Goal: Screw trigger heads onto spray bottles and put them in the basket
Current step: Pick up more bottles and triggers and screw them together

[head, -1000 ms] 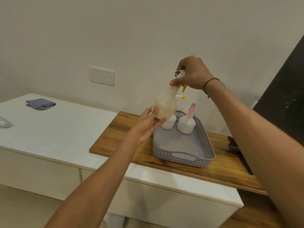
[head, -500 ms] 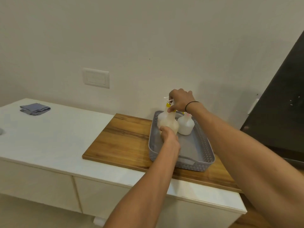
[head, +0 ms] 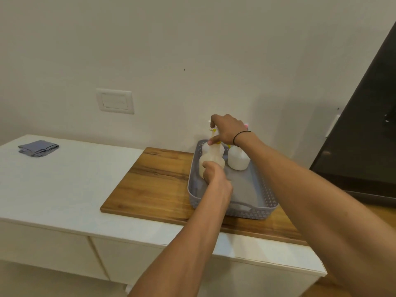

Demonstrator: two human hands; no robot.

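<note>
Spray bottle, the translucent cream plastic one with the yellow-collared trigger head (head: 212,156), is sitting inside our grey perforated plastic basket (head: 265,207) right now, at its far left corner, and both our hands are on it. We read this as the set-down step: the head looks seated on the neck, and the bottle is being lowered or steadied upright among its neighbours rather than screwed.

Our left hand (head: 216,176) reaches in over the basket's near rim and is wrapped around the lower body of the bottle, fingers curled and clenched on it, knuckles toward us. That low grip makes sense: it carries the weight and keeps the base flat on the basket floor. Our right hand (head: 228,130), black band at the wrist, comes across from the right and pinches the trigger head from above, thumb and index closed on the top, so the tall, top-heavy bottle cannot tip.

Just beside it stands a white plastic bottle with a pink-tipped head (head: 237,158), and another white one (head: 205,146) peeks out behind, very close to ours. They crowd the far end, we judge, to leave the near floor free for more.

The basket rests on the brown wooden board (head: 154,181) over the white cabinet top (head: 64,181). A folded grey-blue cloth (head: 38,148) lies well apart, far left.

Both forearms are stretched forward, nearly straight.
</note>
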